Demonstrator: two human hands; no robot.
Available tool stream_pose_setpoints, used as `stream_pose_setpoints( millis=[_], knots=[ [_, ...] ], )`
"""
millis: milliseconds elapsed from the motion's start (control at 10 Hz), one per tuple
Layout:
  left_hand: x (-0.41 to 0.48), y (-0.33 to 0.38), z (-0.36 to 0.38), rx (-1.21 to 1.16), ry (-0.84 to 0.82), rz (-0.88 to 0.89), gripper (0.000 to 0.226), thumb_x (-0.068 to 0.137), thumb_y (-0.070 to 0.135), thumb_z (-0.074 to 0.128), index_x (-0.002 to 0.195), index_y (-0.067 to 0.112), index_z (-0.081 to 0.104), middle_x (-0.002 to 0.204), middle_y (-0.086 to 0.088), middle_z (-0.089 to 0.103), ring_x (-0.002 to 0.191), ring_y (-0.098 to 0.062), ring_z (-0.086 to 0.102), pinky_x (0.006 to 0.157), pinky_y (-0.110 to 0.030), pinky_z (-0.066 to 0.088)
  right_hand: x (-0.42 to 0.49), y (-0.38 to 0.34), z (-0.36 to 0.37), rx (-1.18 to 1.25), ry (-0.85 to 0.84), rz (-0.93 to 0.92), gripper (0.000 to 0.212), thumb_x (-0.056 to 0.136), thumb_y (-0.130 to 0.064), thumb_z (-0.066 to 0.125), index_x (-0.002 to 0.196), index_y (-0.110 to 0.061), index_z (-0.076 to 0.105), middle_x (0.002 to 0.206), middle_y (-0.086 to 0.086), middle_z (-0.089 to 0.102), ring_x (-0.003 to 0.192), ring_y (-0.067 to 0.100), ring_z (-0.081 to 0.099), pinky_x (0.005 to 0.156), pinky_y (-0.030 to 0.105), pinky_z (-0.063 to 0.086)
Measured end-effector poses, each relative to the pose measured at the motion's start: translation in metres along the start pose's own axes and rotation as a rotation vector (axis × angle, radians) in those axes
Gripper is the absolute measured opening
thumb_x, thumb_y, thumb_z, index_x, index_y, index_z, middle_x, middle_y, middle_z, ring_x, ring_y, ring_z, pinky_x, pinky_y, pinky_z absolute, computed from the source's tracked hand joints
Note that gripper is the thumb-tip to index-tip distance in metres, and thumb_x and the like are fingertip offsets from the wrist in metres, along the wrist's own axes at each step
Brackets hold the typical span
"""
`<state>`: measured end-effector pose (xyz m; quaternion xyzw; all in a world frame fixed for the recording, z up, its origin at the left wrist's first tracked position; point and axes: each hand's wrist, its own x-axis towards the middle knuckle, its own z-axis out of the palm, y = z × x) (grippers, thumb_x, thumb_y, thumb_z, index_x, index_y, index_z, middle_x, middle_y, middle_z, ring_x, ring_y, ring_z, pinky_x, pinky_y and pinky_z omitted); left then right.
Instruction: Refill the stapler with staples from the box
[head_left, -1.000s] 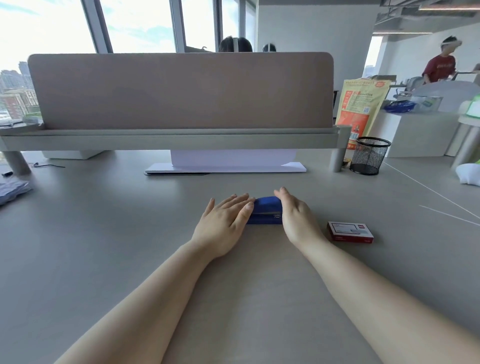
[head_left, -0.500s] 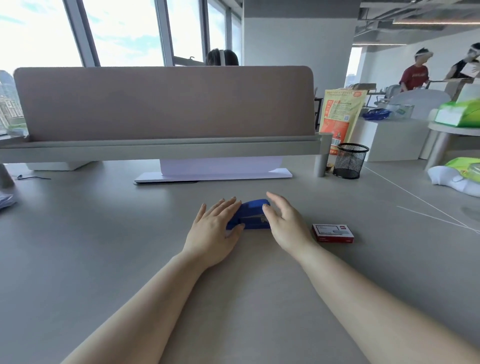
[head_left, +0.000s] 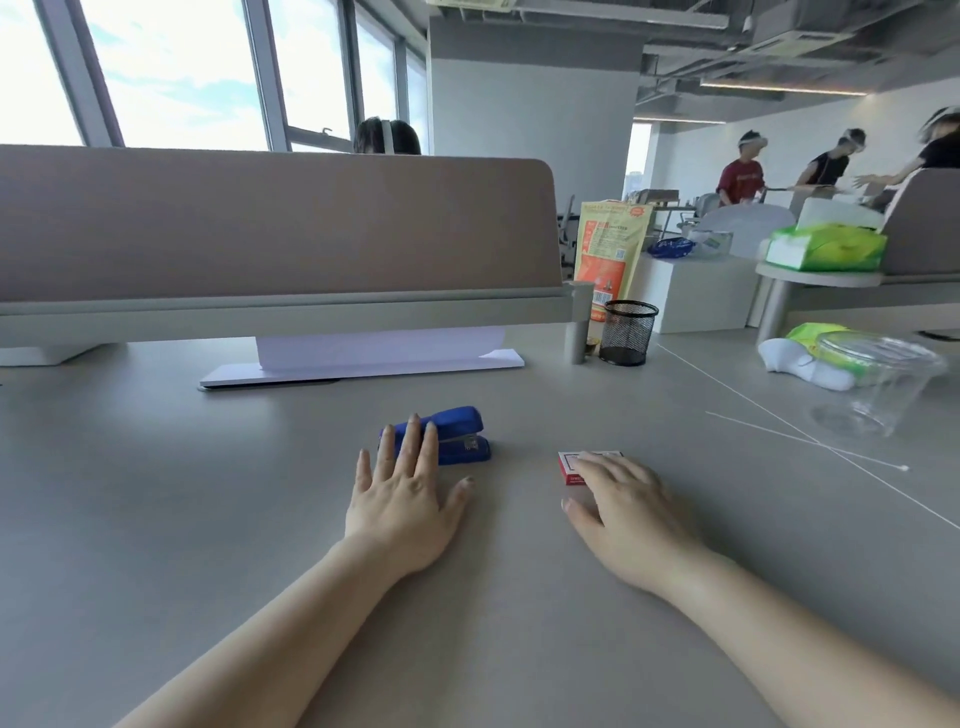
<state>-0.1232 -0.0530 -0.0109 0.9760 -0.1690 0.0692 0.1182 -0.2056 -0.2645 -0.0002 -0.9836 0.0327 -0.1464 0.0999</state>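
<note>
A blue stapler (head_left: 457, 434) lies closed on the grey desk (head_left: 208, 519), a little ahead of centre. My left hand (head_left: 405, 493) rests flat with spread fingers, and its fingertips lie over the stapler's left end. To the right sits a small red and white staple box (head_left: 571, 466), closed as far as I can see. My right hand (head_left: 623, 512) lies on the desk with its fingers spread over the box's near right part, covering much of it. Neither hand grips anything.
A beige divider screen (head_left: 270, 228) with a shelf runs across the back, with a white stand (head_left: 363, 366) under it. A black mesh cup (head_left: 627, 332) and an orange bag (head_left: 608, 249) stand at back right. A clear plastic tub (head_left: 878, 384) and white cords (head_left: 810, 441) lie on the right. People stand far off.
My right hand left the stapler's right side and moved right onto the staple box. My left hand stayed at the stapler's left end. The view turned to the right and tilted up.
</note>
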Motion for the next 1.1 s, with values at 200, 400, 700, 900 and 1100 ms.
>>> stream_pose_setpoints(
  millis=[200, 400, 700, 900, 1100],
  knots=[
    [0.028, 0.001, 0.004, -0.005, -0.027, 0.012, 0.074, 0.089, 0.062, 0.015, 0.146, 0.026, -0.015, 0.156, 0.008, -0.021, 0.143, -0.018, -0.021, 0.118, -0.044, -0.009, 0.046, 0.004, 0.017, 0.102, -0.132, -0.028, 0.062, 0.093, -0.046, 0.035, 0.145, -0.018, 0.019, 0.158, -0.004, 0.016, 0.146, 0.017, 0.006, 0.117, 0.029, 0.007],
    [0.079, 0.001, 0.014, -0.021, -0.030, 0.008, 0.073, 0.088, 0.064, 0.014, 0.146, 0.028, -0.015, 0.155, 0.011, -0.022, 0.143, -0.015, -0.021, 0.118, -0.044, -0.010, 0.115, 0.018, 0.039, 0.052, -0.180, -0.004, 0.062, 0.093, -0.048, 0.029, 0.147, -0.023, 0.012, 0.160, -0.004, 0.007, 0.147, 0.016, 0.001, 0.119, 0.038, -0.001],
    [0.148, -0.013, 0.025, -0.002, -0.027, 0.001, 0.070, 0.090, 0.061, 0.015, 0.145, 0.032, -0.016, 0.154, 0.015, -0.023, 0.141, -0.010, -0.023, 0.118, -0.042, -0.011, 0.197, 0.033, 0.059, 0.082, -0.199, -0.046, 0.061, 0.092, -0.047, 0.032, 0.146, -0.024, 0.015, 0.160, -0.004, 0.008, 0.147, 0.015, 0.000, 0.118, 0.038, -0.001],
    [0.156, -0.015, 0.028, -0.022, -0.016, 0.001, 0.070, 0.090, 0.060, 0.017, 0.145, 0.032, -0.015, 0.154, 0.015, -0.021, 0.142, -0.011, -0.022, 0.118, -0.042, -0.010, 0.209, 0.037, 0.063, 0.081, -0.203, -0.067, 0.062, 0.092, -0.047, 0.032, 0.146, -0.023, 0.015, 0.160, -0.005, 0.006, 0.147, 0.015, -0.001, 0.119, 0.037, 0.000],
    [0.149, -0.013, 0.024, -0.039, 0.074, 0.001, 0.064, 0.092, 0.053, 0.019, 0.146, 0.034, -0.011, 0.154, 0.010, -0.026, 0.144, -0.015, -0.019, 0.119, -0.043, -0.007, 0.203, 0.038, 0.064, 0.054, -0.138, -0.028, 0.070, 0.089, -0.053, 0.034, 0.148, -0.027, 0.005, 0.160, -0.008, -0.004, 0.147, 0.014, -0.008, 0.119, 0.044, -0.006]
  ],
)
